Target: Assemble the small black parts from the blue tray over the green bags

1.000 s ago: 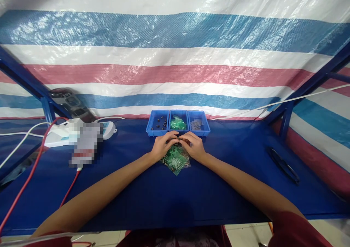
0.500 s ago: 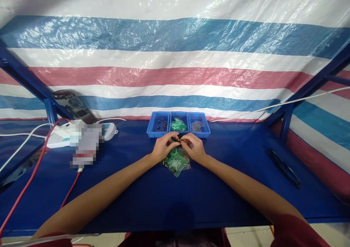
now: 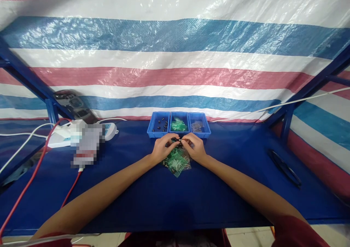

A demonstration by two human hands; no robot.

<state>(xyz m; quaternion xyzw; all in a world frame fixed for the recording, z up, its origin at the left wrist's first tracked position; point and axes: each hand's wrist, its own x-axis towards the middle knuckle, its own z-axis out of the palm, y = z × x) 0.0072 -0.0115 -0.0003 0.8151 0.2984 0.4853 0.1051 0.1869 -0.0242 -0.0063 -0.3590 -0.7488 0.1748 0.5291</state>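
My left hand [image 3: 163,148] and my right hand [image 3: 195,149] meet just in front of three blue bins. Thumb and fingers of both are closed in a pinch around a small dark part [image 3: 179,140], too small to name and partly covered by the fingertips. Below the fingers lies a pile of small green and clear plastic bags [image 3: 176,162], with little dark pieces along its left side. The left bin [image 3: 158,134] holds several small dark parts. Green bags [image 3: 179,125] fill the middle one, and clear bags [image 3: 197,126] lie in the right one.
Spectacles or a similar dark curved object [image 3: 284,168] rest on the blue table [image 3: 218,203] at the right. On the left are a white power strip [image 3: 111,131], a pixelated item [image 3: 87,145] and a red cable [image 3: 41,159]. Behind hangs a striped tarp [image 3: 175,75].
Both hands stay in nearly the same place, with only slight finger movement around the small dark part. The bins and bags have not moved.
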